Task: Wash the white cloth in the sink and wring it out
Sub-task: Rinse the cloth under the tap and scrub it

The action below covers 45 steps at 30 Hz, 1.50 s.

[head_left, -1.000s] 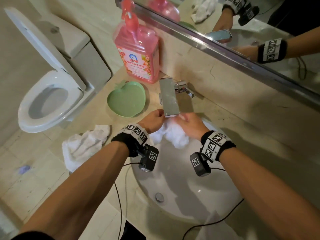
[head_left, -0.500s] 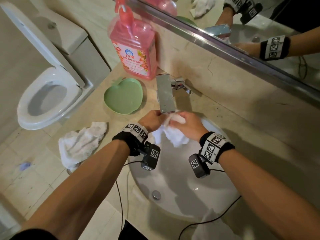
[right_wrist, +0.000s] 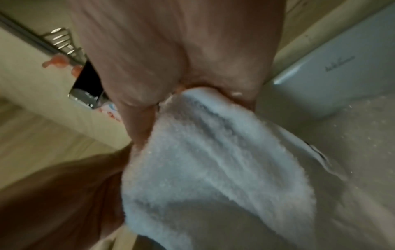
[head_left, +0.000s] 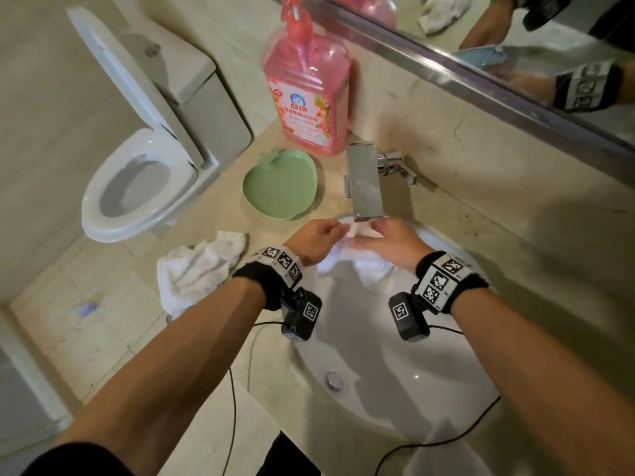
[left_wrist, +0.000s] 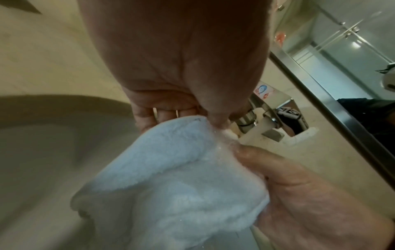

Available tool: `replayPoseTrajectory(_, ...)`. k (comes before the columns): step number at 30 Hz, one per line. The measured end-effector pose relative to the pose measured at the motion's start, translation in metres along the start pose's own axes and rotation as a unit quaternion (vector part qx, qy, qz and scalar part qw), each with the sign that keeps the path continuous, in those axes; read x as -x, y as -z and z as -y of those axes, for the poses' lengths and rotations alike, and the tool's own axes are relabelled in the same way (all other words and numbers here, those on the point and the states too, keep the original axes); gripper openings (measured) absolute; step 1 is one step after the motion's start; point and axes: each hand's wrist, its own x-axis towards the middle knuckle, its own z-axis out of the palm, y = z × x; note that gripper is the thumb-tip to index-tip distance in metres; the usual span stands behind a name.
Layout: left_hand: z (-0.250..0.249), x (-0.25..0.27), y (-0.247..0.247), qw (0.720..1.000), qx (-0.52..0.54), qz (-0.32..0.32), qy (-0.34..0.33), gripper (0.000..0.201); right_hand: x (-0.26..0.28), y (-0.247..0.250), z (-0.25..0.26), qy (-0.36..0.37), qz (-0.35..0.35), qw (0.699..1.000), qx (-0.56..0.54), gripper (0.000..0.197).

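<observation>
The white cloth [head_left: 369, 266] hangs bunched over the back of the white sink [head_left: 395, 379], right under the flat chrome faucet spout [head_left: 364, 182]. My left hand [head_left: 314, 238] pinches its upper edge from the left, and my right hand [head_left: 391, 240] grips it from the right. The left wrist view shows fingers and thumb of my left hand [left_wrist: 188, 108] closed on the wet cloth [left_wrist: 171, 186], with my right hand [left_wrist: 299, 194] holding its other side. Seen from the right wrist, the cloth [right_wrist: 213, 169] drapes down from my right hand [right_wrist: 192, 94].
A second white cloth [head_left: 199, 266] lies crumpled on the counter left of the sink. A green apple-shaped dish [head_left: 280, 183] and a pink soap bottle [head_left: 307, 97] stand behind it. An open toilet [head_left: 137, 187] is at the left; a mirror [head_left: 515, 46] runs above.
Both hands have lifted the cloth closer under the spout and drawn it out between them; it hangs less bunched than a second ago.
</observation>
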Motion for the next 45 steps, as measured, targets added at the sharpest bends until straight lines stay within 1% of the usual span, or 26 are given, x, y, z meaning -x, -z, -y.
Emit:
replayPoseTrajectory(1,-0.002,-0.001,-0.003,1.0,0.002,0.001,0.002,0.032,0.0,-0.002,0.001,0.0,0.013,0.999,0.03,0.043)
replayPoseTrajectory(3,-0.006,-0.005,-0.008,0.999,0.031,-0.009,0.013,0.035,0.001,-0.004,0.004,-0.001,-0.005,0.999,0.032,0.048)
replayPoseTrajectory(4,-0.006,-0.006,-0.009,0.998,0.053,-0.017,0.024,0.037,0.0,-0.003,0.005,-0.004,-0.019,1.0,0.013,0.041)
replayPoseTrajectory(6,-0.005,-0.008,-0.011,0.996,0.072,-0.018,0.047,0.042,0.0,-0.002,0.007,-0.008,-0.047,0.999,-0.018,0.014)
replayPoseTrajectory(7,-0.003,-0.008,-0.011,0.997,0.059,-0.008,0.047,0.042,0.0,0.0,0.008,-0.007,-0.06,0.998,-0.023,0.006)
replayPoseTrajectory(8,-0.002,-0.01,-0.013,0.999,0.038,0.003,0.038,0.041,0.0,0.001,0.007,-0.002,-0.07,0.997,-0.03,0.005)
replayPoseTrajectory(11,-0.005,-0.014,-0.017,1.0,-0.015,0.009,0.007,0.039,0.001,0.005,0.0,0.0,-0.095,0.995,-0.021,0.015)
replayPoseTrajectory(14,-0.012,-0.024,-0.022,1.0,-0.019,0.01,-0.005,0.036,0.004,0.008,-0.006,-0.001,-0.1,0.995,0.018,0.033)
replayPoseTrajectory(16,-0.016,-0.028,-0.025,1.0,-0.004,0.015,-0.013,0.032,0.006,0.012,-0.006,-0.016,-0.091,0.996,0.015,0.044)
replayPoseTrajectory(18,-0.018,-0.029,-0.024,1.0,0.001,0.016,-0.014,0.027,0.008,0.016,-0.007,-0.047,-0.052,0.997,0.012,0.044)
replayPoseTrajectory(21,-0.017,-0.031,-0.024,0.999,-0.029,0.029,0.015,0.033,0.011,0.016,-0.008,-0.085,0.031,0.993,0.071,0.048)
replayPoseTrajectory(23,-0.017,-0.031,-0.026,0.998,-0.037,0.027,0.042,0.037,0.01,0.014,-0.01,-0.068,0.004,0.995,0.069,0.048)
replayPoseTrajectory(24,-0.017,-0.03,-0.028,0.998,-0.008,0.031,0.049,0.035,0.009,0.014,-0.01,-0.051,-0.025,0.997,0.044,0.049)
replayPoseTrajectory(26,-0.019,-0.028,-0.032,0.992,0.101,0.043,0.054,0.026,0.009,0.02,-0.009,-0.031,-0.07,0.997,-0.014,0.053)
replayPoseTrajectory(28,-0.018,-0.027,-0.032,0.989,0.136,0.037,0.046,0.017,0.009,0.028,-0.008,-0.04,-0.094,0.992,-0.066,0.048)
replayPoseTrajectory(29,-0.017,-0.029,-0.031,0.992,0.119,0.033,0.035,0.02,0.008,0.031,-0.008,-0.047,-0.107,0.99,-0.083,0.04)
replayPoseTrajectory(30,-0.015,-0.031,-0.03,0.996,0.083,0.031,0.021,0.031,0.008,0.033,-0.008,-0.052,-0.118,0.987,-0.092,0.034)
replayPoseTrajectory(31,-0.014,-0.032,-0.029,0.999,0.036,0.028,0.009,0.039,0.009,0.033,-0.008,-0.052,-0.121,0.987,-0.095,0.034)
replayPoseTrajectory(32,-0.014,-0.033,-0.028,1.0,0.011,0.024,-0.001,0.04,0.01,0.033,-0.01,-0.05,-0.115,0.987,-0.096,0.039)
replayPoseTrajectory(34,-0.017,-0.033,-0.026,0.999,0.021,0.017,-0.037,0.026,0.012,0.031,-0.014,-0.056,-0.079,0.993,-0.07,0.045)
replayPoseTrajectory(37,-0.025,-0.03,-0.021,0.995,0.066,0.014,-0.078,0.011,0.014,0.021,-0.016,-0.058,-0.019,0.998,-0.011,0.031)
replayPoseTrajectory(38,-0.026,-0.03,-0.019,0.995,0.073,0.009,-0.073,0.009,0.013,0.018,-0.016,-0.054,-0.018,0.998,-0.006,0.028)
replayPoseTrajectory(40,-0.023,-0.031,-0.016,0.996,0.074,0.007,-0.047,0.019,0.01,0.014,-0.013,-0.038,-0.035,0.999,-0.011,0.033)
replayPoseTrajectory(41,-0.022,-0.031,-0.015,0.997,0.075,0.012,-0.034,0.019,0.009,0.012,-0.01,-0.023,-0.044,0.999,-0.016,0.034)
replayPoseTrajectory(43,-0.023,-0.032,-0.02,0.998,0.066,0.021,-0.007,0.027,0.007,0.012,-0.006,0.009,-0.062,0.998,-0.017,0.027)
replayPoseTrajectory(45,-0.027,-0.034,-0.028,0.998,0.022,0.033,0.047,0.039,0.007,0.015,-0.005,0.029,-0.093,0.995,-0.016,0.018)
